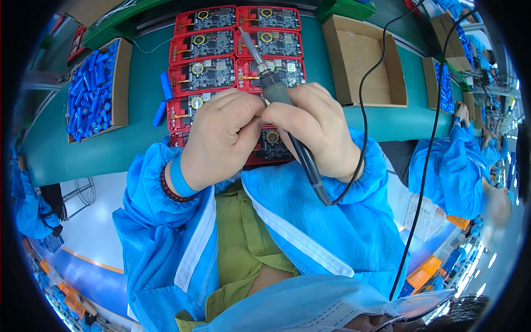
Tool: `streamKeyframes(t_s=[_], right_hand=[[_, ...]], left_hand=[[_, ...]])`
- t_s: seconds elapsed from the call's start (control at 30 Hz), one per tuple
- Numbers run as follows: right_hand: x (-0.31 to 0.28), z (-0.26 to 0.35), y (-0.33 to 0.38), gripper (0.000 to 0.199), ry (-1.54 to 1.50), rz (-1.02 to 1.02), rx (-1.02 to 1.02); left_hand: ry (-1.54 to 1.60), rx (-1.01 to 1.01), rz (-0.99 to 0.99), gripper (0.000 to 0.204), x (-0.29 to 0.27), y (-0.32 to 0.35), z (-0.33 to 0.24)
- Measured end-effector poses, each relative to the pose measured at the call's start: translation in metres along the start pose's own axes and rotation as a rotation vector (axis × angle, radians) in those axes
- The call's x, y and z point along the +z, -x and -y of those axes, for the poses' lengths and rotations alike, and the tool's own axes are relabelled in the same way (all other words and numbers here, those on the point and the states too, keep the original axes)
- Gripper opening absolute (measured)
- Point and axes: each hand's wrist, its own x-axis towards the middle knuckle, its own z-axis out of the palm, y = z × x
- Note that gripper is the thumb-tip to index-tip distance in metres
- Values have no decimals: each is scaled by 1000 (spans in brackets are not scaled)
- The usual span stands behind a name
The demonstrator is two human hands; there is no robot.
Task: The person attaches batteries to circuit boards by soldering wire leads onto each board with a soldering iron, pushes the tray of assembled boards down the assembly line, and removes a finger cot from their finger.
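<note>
Right hand [312,130] is wrapped around a soldering iron [276,94], pen-style grip on the grey handle, so the metal tip points away from the body and out over the red boards [218,50]. Holding it low on the handle like that probably gives finer control of the tip. Its black cord [362,110] loops off the back of the handle, up and over toward the far right edge of the bench, so it hangs clear of the boards.

Left hand [221,138] is curled shut right against the right one, fingertips touching it near the handle. It looks pinched on something tiny, but I can't tell what, since the fingers hide it. Both hands sit over the near end of the board stack, just off the bench's [138,144] near edge.

The boards lie in two neat columns running from the near edge to the far one, touching each other. That puts every board within reach of the tip.

Room-wise: left of the boards there's a strip of bare green with a couple of loose blue cells [164,94], then a carton of blue cells [94,94] near the left edge. Right of the boards is an empty carton [362,63], close by. So sideways space is tight on the right and a bit better on the left.
</note>
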Motion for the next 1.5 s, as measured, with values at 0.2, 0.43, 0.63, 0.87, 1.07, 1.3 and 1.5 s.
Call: streamKeyframes(t_s=[0.2,0.43,0.63,0.87,1.07,1.3,1.5], right_hand=[[-38,-9,19,34,261,-69,183],[-72,-67,20,24,434,-327,372],[-77,-53,11,19,220,-631,666],[-36,-28,-29,28,-441,-342,446],[25,-42,-85,20,-686,-62,524],[66,-72,-106,25,-620,-30,573],[75,-81,-104,24,-606,-13,617]], left_hand=[[-1,-184,-272,5,-22,-1,11],[60,-288,-337,5,-60,9,70],[-75,-320,-381,8,-86,11,115],[-167,-257,-269,11,-75,-16,140],[-285,-234,-266,10,-76,-32,161],[-383,-186,-266,9,-71,-43,178],[-360,-158,-277,8,-68,-43,182]])
